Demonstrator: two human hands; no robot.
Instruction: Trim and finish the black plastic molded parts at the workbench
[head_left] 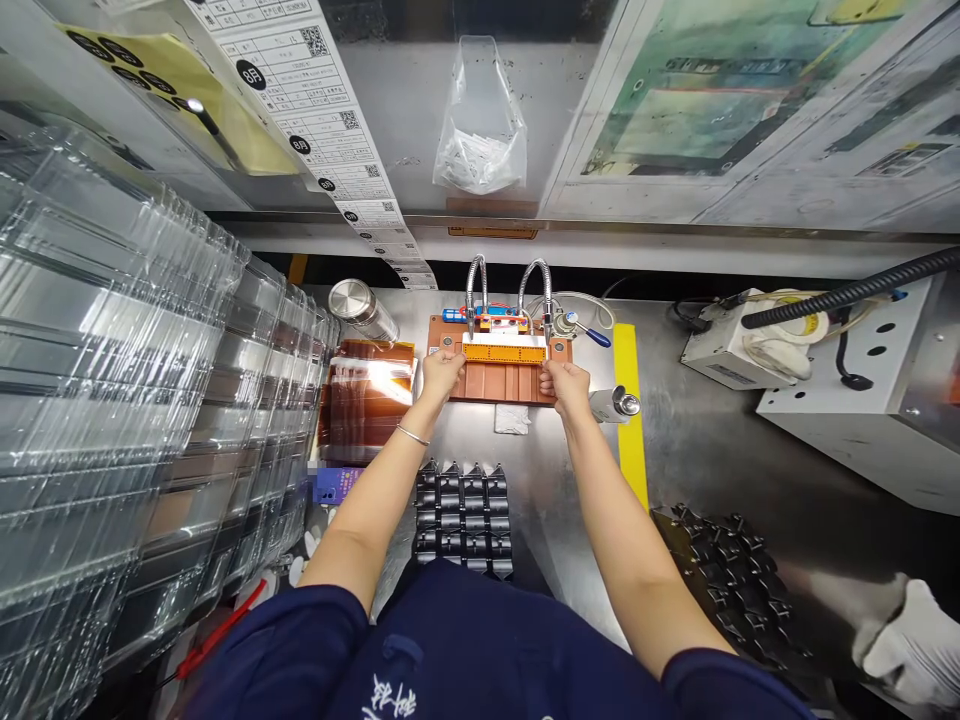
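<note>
A flat orange strip (505, 354) with small dark marks lies across a reddish-brown fixture block (491, 382), along the lower edge of a white bar (480, 340). My left hand (442, 373) pinches the strip's left end, fingers closed. At its right end, my right hand (567, 384) is closed the same way, thumb and fingers together. Two bent metal gooseneck tubes (477, 285) reach down to the fixture from behind. A lever with a blue handle (594, 336) sits at the fixture's right rear.
Stacked clear plastic trays (150, 430) rise at left, beside amber film sheets (367, 400) and a steel flask (364, 310). Black molded parts (461, 515) lie nearer me. Right are a small metal canister (615, 403), yellow tape (631, 430), a white machine (742, 350) and another person's gloved hand (919, 645).
</note>
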